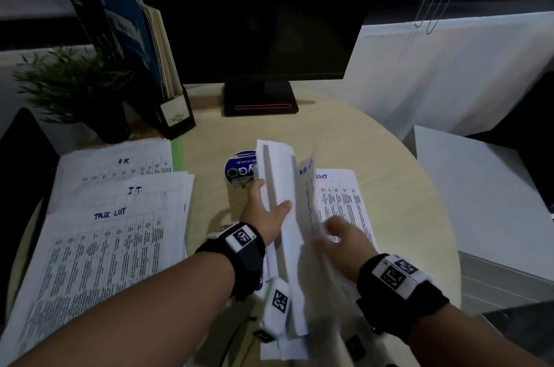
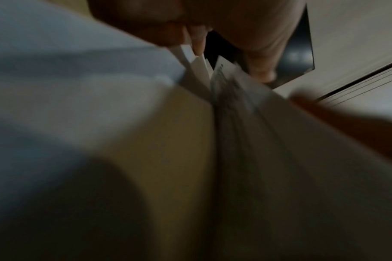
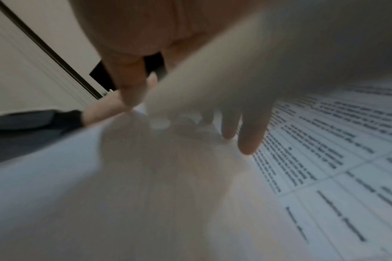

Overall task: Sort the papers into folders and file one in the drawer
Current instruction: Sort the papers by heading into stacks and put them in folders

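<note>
At the centre of the head view I see a sheaf of papers (image 1: 280,216) held up on edge above the bench (image 1: 374,138), fanned apart like a half-open book. My left hand (image 1: 265,212) grips its left part, thumb lying across the near face and the other fingers behind the sheets. My right hand (image 1: 344,243) is blurred; it sits at the sheaf's right side on a leaning printed sheet (image 1: 308,195), and in the right wrist view two fingers (image 3: 250,134) reach straight down onto the printed page, but I cannot tell whether the thumb pinches a sheet. Just right of the sheaf a printed list (image 1: 344,195) lies flat on the bench. At the left of the frame lies a spread of sorted sheets (image 1: 114,210) headed in blue handwriting, "TASK LIST" nearest, "I.T." above it. Behind the sheaf, partly hidden by it, sits a round blue-and-white sticker or lid (image 1: 238,168). Further up the frame stand a dark monitor (image 1: 254,12), a file rack (image 1: 162,72) with folders in it at upper left, and a small potted plant (image 1: 75,84) beside it.
</note>
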Available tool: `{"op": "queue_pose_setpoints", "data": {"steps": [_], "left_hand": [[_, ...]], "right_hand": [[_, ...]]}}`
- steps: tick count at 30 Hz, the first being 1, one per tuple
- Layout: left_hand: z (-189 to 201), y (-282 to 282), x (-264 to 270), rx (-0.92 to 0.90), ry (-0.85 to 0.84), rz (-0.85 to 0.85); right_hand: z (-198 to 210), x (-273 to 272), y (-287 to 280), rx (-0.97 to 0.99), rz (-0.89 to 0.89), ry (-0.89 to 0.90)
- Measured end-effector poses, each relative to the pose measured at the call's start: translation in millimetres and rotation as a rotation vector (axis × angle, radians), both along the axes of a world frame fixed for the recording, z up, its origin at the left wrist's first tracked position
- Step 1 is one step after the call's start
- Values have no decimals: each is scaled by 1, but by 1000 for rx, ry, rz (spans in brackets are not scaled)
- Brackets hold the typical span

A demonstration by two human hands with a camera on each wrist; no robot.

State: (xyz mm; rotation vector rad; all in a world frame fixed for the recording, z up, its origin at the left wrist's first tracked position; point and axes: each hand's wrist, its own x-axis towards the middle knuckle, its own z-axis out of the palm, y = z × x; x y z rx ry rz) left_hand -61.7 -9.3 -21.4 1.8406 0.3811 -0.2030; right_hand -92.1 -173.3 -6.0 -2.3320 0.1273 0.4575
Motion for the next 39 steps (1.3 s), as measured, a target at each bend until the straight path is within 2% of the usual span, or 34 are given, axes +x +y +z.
{"op": "queue_pose_setpoints", "data": {"steps": [2, 4, 5, 8, 10, 12, 14, 18, 22, 28, 31, 36, 39], "left_hand": [[3, -9, -1, -14, -5, -19], [1, -14, -1, 81, -11, -92], [0, -14, -2, 143, -12, -127], [-7, -12, -5, 215, -42, -180], [-15, -9, -7, 189, -22, -220], [-23, -7, -11, 176, 34, -277], [-32, -5, -13, 208, 79, -308], [-41, -1, -8, 196, 114, -289], [-48, 2, -6, 191, 119, -271], [-52, 1, -7, 177, 120, -249], [-52, 2, -6, 177, 160, -245], [-40, -2, -3, 71, 182, -307], [-33, -5, -2, -34, 243, -305]], "right_hand": [[4, -9, 10, 216, 135, 160], [5, -10, 4, 243, 190, 250], [4, -9, -4, 218, 142, 230], [-3, -6, -36, -43, -137, 196], [-11, -12, -45, -281, -135, 298], [-18, -21, -42, -396, -72, 351], [-20, -26, -35, -378, -74, 339], [-18, -18, -33, -171, -242, 289], [-20, -11, -36, -282, -174, 203], [-21, -2, -42, -299, -165, 72], [-25, 0, -40, -160, -202, 105], [-24, -3, -22, 528, -402, 292], [-24, -1, -11, 566, -323, 325]]}}
